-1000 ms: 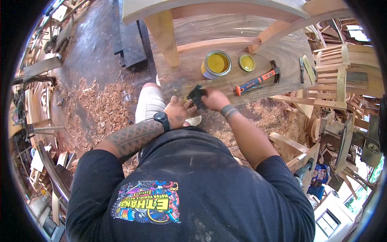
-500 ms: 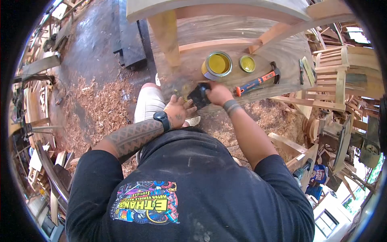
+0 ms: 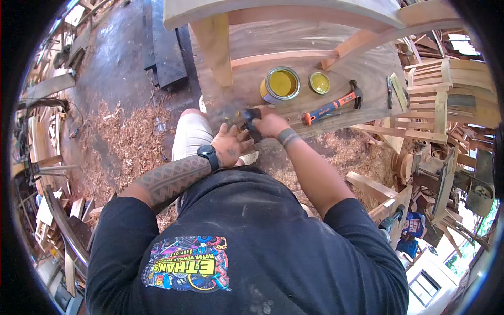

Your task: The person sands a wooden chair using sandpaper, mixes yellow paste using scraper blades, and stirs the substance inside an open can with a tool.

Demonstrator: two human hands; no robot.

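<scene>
A dark piece (image 3: 254, 131), gripped in the right hand (image 3: 271, 124), lay beside the splayed left hand (image 3: 230, 147), lengthwise pointing away from the torso (image 3: 252, 226).

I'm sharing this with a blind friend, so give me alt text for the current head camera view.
A right hand holds a dark object at the near edge of a wooden board, the left hand close beside it. Past them, an open can of yellow material stands near a lid and hammer; shavings lie about.
</scene>
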